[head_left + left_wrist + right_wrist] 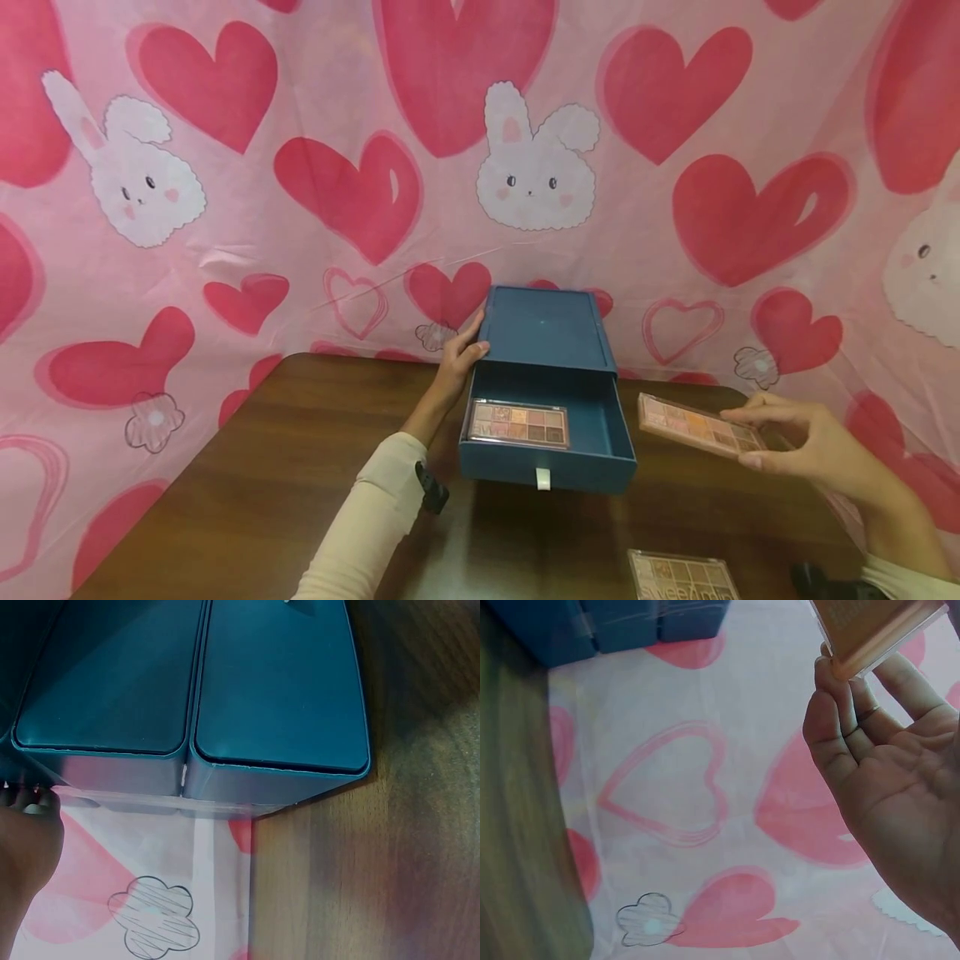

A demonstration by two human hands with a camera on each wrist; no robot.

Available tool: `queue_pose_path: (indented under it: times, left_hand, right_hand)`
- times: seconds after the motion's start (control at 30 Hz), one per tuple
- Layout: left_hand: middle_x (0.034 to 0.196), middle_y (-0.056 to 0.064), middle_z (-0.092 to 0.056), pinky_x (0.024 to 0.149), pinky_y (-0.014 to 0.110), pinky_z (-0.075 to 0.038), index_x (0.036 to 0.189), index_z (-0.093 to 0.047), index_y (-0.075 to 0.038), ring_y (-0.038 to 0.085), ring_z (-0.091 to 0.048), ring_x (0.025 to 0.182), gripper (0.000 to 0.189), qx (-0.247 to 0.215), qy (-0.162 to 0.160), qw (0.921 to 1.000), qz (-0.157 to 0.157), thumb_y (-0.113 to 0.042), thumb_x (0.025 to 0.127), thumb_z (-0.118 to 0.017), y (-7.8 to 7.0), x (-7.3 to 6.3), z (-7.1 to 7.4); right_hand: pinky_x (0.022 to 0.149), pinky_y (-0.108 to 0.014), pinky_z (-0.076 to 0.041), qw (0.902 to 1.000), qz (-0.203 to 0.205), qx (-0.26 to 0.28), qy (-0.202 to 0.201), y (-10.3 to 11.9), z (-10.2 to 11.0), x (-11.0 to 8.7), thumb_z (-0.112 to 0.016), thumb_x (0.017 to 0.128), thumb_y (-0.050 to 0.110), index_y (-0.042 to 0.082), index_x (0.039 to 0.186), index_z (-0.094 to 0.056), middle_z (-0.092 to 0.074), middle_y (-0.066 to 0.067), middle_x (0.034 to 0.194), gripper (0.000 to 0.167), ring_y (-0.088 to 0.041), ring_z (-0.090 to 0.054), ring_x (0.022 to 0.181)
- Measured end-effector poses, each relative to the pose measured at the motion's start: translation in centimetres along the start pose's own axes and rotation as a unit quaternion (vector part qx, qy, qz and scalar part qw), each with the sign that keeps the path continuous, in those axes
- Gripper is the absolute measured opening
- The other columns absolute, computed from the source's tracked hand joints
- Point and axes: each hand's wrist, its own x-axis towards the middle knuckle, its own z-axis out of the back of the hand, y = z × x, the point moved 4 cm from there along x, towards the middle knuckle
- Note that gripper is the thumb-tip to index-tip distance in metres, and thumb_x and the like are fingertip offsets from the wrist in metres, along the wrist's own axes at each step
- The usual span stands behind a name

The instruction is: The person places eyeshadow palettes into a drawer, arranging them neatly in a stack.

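Note:
On the table stands a blue drawer unit with its top drawer pulled out. An eyeshadow palette lies inside that drawer, on the left. My left hand rests on the unit's upper left edge, thumb on top and fingers extended along the side. To the right of the drawer, my right hand pinches a second eyeshadow palette between thumb and fingers, in the air. In the right wrist view only a corner of the held palette shows. Another eyeshadow palette lies on the table nearer to me.
The brown wooden table reaches back to a pink curtain printed with hearts and rabbits. The left wrist view shows closed lower drawers of the unit. A white pull tab hangs on the open drawer's front.

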Motion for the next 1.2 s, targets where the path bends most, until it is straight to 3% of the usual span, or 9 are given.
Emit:
queue_pose_path:
  times: [0.1,0.3,0.37,0.43,0.57,0.67,0.73,1.2]
  left_hand:
    - [0.164,0.016,-0.036,0.123,0.053,-0.028,0.156,-0.035,0.001,0.029,-0.044,0.137,0.071,-0.001,0.002,1.0000,0.000,-0.022,0.090,-0.048,-0.1,-0.1,0.0]
    - [0.164,0.016,-0.034,0.123,0.053,-0.029,0.155,-0.034,0.002,0.028,-0.042,0.140,0.071,0.003,0.007,1.0000,-0.004,-0.022,0.090,-0.049,-0.1,-0.2,0.1]
    - [0.164,0.017,-0.034,0.122,0.048,-0.031,0.155,-0.034,0.003,0.028,-0.040,0.141,0.071,0.003,0.008,1.0000,-0.004,-0.021,0.090,-0.049,-0.1,-0.3,0.1]
    - [0.164,0.018,-0.033,0.121,0.035,-0.033,0.155,-0.034,0.004,0.028,-0.039,0.143,0.071,0.002,0.008,1.0000,-0.004,-0.021,0.090,-0.049,-0.1,-0.3,0.1]
    - [0.164,0.019,-0.033,0.124,0.038,-0.030,0.154,-0.033,0.006,0.031,-0.034,0.149,0.071,-0.002,0.011,0.9999,-0.006,-0.021,0.090,-0.049,-0.1,-0.4,0.0]
    - [0.164,0.019,-0.032,0.126,0.053,-0.022,0.154,-0.031,0.008,0.033,-0.031,0.152,0.072,-0.006,0.013,0.9999,-0.007,-0.020,0.091,-0.048,0.0,-0.4,0.0]
    - [0.165,0.019,-0.031,0.126,0.053,-0.022,0.154,-0.031,0.008,0.032,-0.031,0.152,0.072,-0.006,0.013,0.9999,-0.007,-0.020,0.091,-0.048,0.0,-0.4,-0.1]
    - [0.164,0.021,-0.032,0.124,0.047,-0.027,0.154,-0.033,0.006,0.030,-0.034,0.149,0.072,-0.001,0.009,0.9999,-0.009,-0.020,0.090,-0.049,-0.4,-0.5,0.2]
  right_hand:
    - [0.082,-0.017,-0.040,0.9995,0.004,0.028,0.014,0.5,0.2,0.5,-0.066,0.069,-0.027,-0.018,0.122,-0.062,-0.056,0.007,0.093,0.054,-0.007,-0.046,0.090]
    - [0.080,-0.020,-0.041,0.9999,-0.003,-0.009,0.010,1.5,-0.2,1.6,-0.071,0.069,-0.023,-0.011,0.122,-0.066,-0.059,0.006,0.093,0.055,-0.007,-0.047,0.089]
    - [0.081,-0.019,-0.041,0.9986,-0.023,-0.047,-0.001,1.7,-0.5,2.0,-0.075,0.069,-0.018,-0.005,0.121,-0.070,-0.061,0.007,0.092,0.055,-0.007,-0.049,0.089]
    - [0.080,-0.021,-0.039,0.9967,-0.033,-0.074,-0.010,1.9,-0.9,2.3,-0.078,0.068,-0.015,-0.002,0.120,-0.072,-0.060,0.007,0.091,0.054,-0.007,-0.048,0.088]
    - [0.080,-0.021,-0.038,0.9933,-0.045,-0.102,-0.028,2.1,-1.9,3.1,-0.083,0.066,-0.008,0.005,0.117,-0.075,-0.062,0.008,0.092,0.053,-0.006,-0.050,0.089]
    - [0.079,-0.021,-0.041,0.9924,-0.055,-0.105,-0.032,2.2,-2.7,3.8,-0.084,0.067,-0.004,0.010,0.117,-0.076,-0.064,0.008,0.093,0.052,-0.007,-0.052,0.090]
    - [0.080,-0.020,-0.043,0.9912,-0.068,-0.108,-0.033,2.2,-3.1,4.2,-0.084,0.068,-0.001,0.013,0.118,-0.076,-0.065,0.008,0.094,0.052,-0.007,-0.054,0.090]
    - [0.074,-0.027,-0.043,0.9993,-0.009,-0.031,-0.019,3.1,-5.9,7.6,-0.083,0.068,-0.006,0.007,0.118,-0.076,-0.062,0.004,0.092,0.053,-0.009,-0.051,0.085]
